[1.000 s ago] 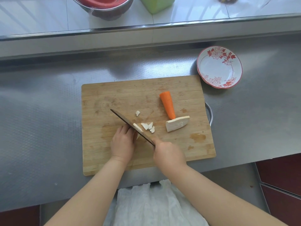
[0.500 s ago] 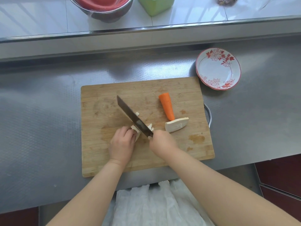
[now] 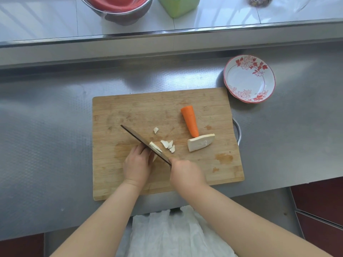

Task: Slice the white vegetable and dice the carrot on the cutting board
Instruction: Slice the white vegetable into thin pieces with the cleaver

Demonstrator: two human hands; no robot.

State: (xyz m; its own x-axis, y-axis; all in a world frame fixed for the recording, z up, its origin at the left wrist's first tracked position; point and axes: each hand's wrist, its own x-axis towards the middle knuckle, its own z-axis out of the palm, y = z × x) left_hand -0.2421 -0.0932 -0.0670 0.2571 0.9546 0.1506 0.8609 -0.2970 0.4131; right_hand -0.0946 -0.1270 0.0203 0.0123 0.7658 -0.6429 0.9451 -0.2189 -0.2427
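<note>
White vegetable (image 3: 155, 148) under the knife (image 3: 141, 140), near the front middle of the board (image 3: 115, 112). Our left hand (image 3: 137, 163) curls its fingers (image 3: 142, 148) over the piece, pinning it; our right hand (image 3: 186, 173) grips the handle, which the hand hides entirely. Half a second ago the blade stood tilted up, its flat face towards us; now it lies low and edge-on against the piece, so we judge another slice is being taken. Loose slices (image 3: 169, 145) lie just right of the blade, and one stray chip (image 3: 156, 130) sits farther back. A larger white chunk (image 3: 201, 142) waits to the right, touching the narrow end of the carrot (image 3: 190, 121), which is uncut: slicing is under way, dicing not yet begun. How much of the pinned piece remains we cannot tell, since hand and blade cover it. A patterned dish (image 3: 249, 78) stands on the table (image 3: 46, 136) beyond the board's right corner. Bowl (image 3: 118, 10) and green container (image 3: 179, 6) are cut off at the top.
</note>
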